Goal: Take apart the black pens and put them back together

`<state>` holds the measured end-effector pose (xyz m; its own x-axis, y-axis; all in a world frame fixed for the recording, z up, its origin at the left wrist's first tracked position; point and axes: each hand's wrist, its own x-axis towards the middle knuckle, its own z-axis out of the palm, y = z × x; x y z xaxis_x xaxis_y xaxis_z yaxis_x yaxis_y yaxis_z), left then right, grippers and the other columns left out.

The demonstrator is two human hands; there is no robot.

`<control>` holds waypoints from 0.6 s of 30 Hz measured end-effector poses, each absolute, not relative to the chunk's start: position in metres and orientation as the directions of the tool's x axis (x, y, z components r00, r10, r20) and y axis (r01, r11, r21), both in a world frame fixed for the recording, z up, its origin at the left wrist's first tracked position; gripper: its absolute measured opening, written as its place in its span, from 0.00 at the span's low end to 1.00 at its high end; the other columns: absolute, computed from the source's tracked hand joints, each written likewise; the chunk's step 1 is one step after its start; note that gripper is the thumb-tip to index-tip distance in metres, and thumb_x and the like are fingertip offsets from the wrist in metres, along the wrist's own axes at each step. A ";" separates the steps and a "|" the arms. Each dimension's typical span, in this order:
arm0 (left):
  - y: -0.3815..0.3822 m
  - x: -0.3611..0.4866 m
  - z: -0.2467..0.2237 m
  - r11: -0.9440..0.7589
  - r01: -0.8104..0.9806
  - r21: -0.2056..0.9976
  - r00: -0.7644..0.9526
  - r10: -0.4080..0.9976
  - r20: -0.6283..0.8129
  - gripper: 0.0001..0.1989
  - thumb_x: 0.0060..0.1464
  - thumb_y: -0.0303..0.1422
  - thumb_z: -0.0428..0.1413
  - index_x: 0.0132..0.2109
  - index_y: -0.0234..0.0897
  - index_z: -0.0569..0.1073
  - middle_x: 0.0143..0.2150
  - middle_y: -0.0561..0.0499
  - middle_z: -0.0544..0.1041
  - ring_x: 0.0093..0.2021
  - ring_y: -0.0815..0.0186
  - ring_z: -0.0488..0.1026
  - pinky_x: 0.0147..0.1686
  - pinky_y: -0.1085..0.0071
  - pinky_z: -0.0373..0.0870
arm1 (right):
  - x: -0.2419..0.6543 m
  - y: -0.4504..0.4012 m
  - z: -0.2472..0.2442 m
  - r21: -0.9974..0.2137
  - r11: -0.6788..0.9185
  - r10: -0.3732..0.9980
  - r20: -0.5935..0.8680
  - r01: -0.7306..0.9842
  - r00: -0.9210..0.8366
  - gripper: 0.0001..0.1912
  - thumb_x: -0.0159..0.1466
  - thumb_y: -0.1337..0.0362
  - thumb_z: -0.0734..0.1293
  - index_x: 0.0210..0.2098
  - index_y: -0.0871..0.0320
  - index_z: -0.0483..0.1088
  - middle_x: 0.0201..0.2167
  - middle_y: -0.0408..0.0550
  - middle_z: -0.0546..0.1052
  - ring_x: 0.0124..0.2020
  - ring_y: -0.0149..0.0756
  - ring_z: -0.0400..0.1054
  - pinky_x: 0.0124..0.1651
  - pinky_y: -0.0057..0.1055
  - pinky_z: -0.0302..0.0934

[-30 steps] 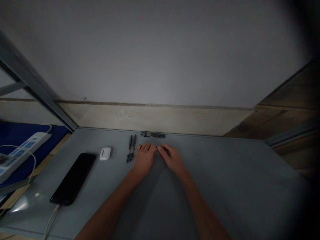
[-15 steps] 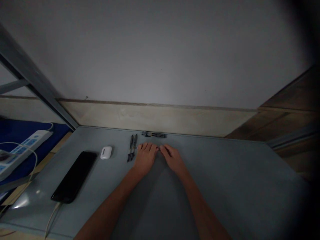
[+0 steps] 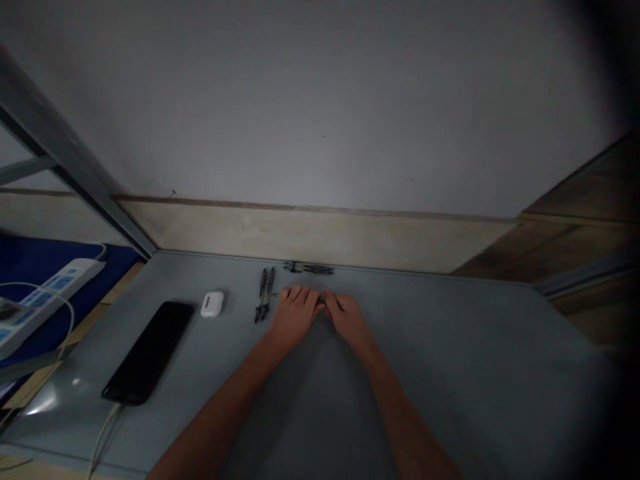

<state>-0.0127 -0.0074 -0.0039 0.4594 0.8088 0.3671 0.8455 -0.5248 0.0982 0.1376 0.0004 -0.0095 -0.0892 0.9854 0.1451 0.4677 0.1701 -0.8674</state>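
My left hand (image 3: pixel 295 310) is closed around a slim pen (image 3: pixel 275 295), whose thin end pokes out on the left; most of it is hidden by the fingers. Against it, my right hand (image 3: pixel 345 317) pinches at the pen's other end, its fingertips meeting the left ones. Just left of my hands, two dark pens (image 3: pixel 262 293) lie side by side, pointing away from me. Behind the hands, more dark pens (image 3: pixel 309 269) lie crosswise near the table's back edge; how many I cannot tell.
A white earbud case (image 3: pixel 213 304) and a black phone (image 3: pixel 147 353) with a charging cable (image 3: pixel 103 433) lie on the left of the grey table (image 3: pixel 475 373). A white power strip (image 3: pixel 50 300) sits beyond its left edge. The wall (image 3: pixel 320 237) rises behind.
My hands have come closer together, and the gap between their fingertips has closed. The right fingers have shifted slightly and now hide the pen's right end. The other pens stay in place.
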 end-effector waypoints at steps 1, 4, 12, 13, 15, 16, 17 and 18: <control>-0.008 -0.013 -0.003 -0.538 0.837 0.099 0.469 0.799 0.376 0.14 0.62 0.41 0.46 0.50 0.40 0.67 0.41 0.48 0.73 0.44 0.58 0.65 0.42 0.62 0.57 | 0.139 0.001 -0.011 -0.870 0.148 0.989 0.122 0.471 -0.085 0.27 0.66 0.50 0.54 0.14 0.56 0.56 0.13 0.41 0.59 0.18 0.31 0.55 0.24 0.29 0.48; -0.008 -0.014 -0.001 -0.541 0.837 0.086 0.470 0.790 0.394 0.12 0.62 0.40 0.46 0.48 0.42 0.69 0.40 0.49 0.73 0.43 0.59 0.65 0.42 0.62 0.56 | 0.140 0.000 -0.011 -0.885 0.129 0.991 0.095 0.447 -0.098 0.27 0.66 0.50 0.55 0.15 0.57 0.59 0.14 0.41 0.61 0.19 0.32 0.57 0.26 0.29 0.50; -0.008 -0.017 0.003 -0.447 0.880 0.160 0.351 0.839 0.416 0.13 0.64 0.37 0.43 0.44 0.39 0.70 0.40 0.47 0.73 0.44 0.59 0.65 0.44 0.61 0.55 | 0.138 -0.001 -0.007 -0.910 0.213 0.971 0.158 0.356 -0.178 0.18 0.65 0.51 0.58 0.26 0.57 0.65 0.22 0.41 0.65 0.24 0.32 0.59 0.28 0.27 0.52; -0.009 -0.016 0.004 -0.461 0.873 0.158 0.365 0.833 0.415 0.13 0.64 0.38 0.44 0.46 0.39 0.70 0.41 0.46 0.73 0.44 0.58 0.65 0.44 0.60 0.55 | 0.139 0.000 -0.008 -0.907 0.197 0.976 0.147 0.371 -0.159 0.20 0.65 0.51 0.57 0.23 0.57 0.64 0.20 0.41 0.63 0.23 0.32 0.58 0.27 0.28 0.51; -0.011 -0.015 0.004 -0.493 0.859 0.139 0.403 0.818 0.409 0.13 0.63 0.39 0.45 0.48 0.41 0.69 0.41 0.47 0.72 0.44 0.58 0.64 0.44 0.60 0.55 | 0.141 0.001 -0.011 -0.906 0.151 0.986 0.109 0.395 -0.126 0.24 0.66 0.51 0.56 0.18 0.57 0.60 0.17 0.41 0.61 0.20 0.31 0.55 0.26 0.28 0.49; -0.011 -0.014 0.003 -0.504 0.855 0.126 0.419 0.812 0.406 0.13 0.63 0.39 0.46 0.49 0.42 0.69 0.41 0.47 0.72 0.44 0.58 0.64 0.44 0.61 0.55 | 0.141 0.001 -0.011 -0.906 0.129 0.989 0.090 0.403 -0.116 0.25 0.66 0.51 0.56 0.17 0.57 0.58 0.16 0.40 0.60 0.19 0.30 0.55 0.26 0.28 0.49; -0.011 -0.014 0.002 -0.507 0.854 0.116 0.426 0.810 0.403 0.13 0.62 0.39 0.46 0.49 0.43 0.69 0.41 0.47 0.72 0.44 0.58 0.64 0.43 0.61 0.55 | 0.142 0.001 -0.011 -0.906 0.116 0.991 0.076 0.407 -0.111 0.26 0.66 0.51 0.56 0.16 0.57 0.57 0.15 0.40 0.59 0.19 0.30 0.54 0.25 0.29 0.48; -0.011 -0.013 0.001 -0.499 0.859 0.111 0.421 0.814 0.401 0.12 0.62 0.39 0.46 0.48 0.43 0.70 0.41 0.48 0.72 0.44 0.58 0.64 0.43 0.61 0.55 | 0.142 0.001 -0.011 -0.906 0.113 0.991 0.072 0.407 -0.115 0.26 0.66 0.50 0.56 0.15 0.57 0.58 0.15 0.40 0.59 0.18 0.30 0.54 0.25 0.29 0.48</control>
<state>-0.0132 -0.0105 0.0014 0.4208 0.8136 0.4013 0.8593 -0.4993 0.1112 0.1421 0.0011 -0.0108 -0.1153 0.9907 0.0719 0.4070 0.1131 -0.9064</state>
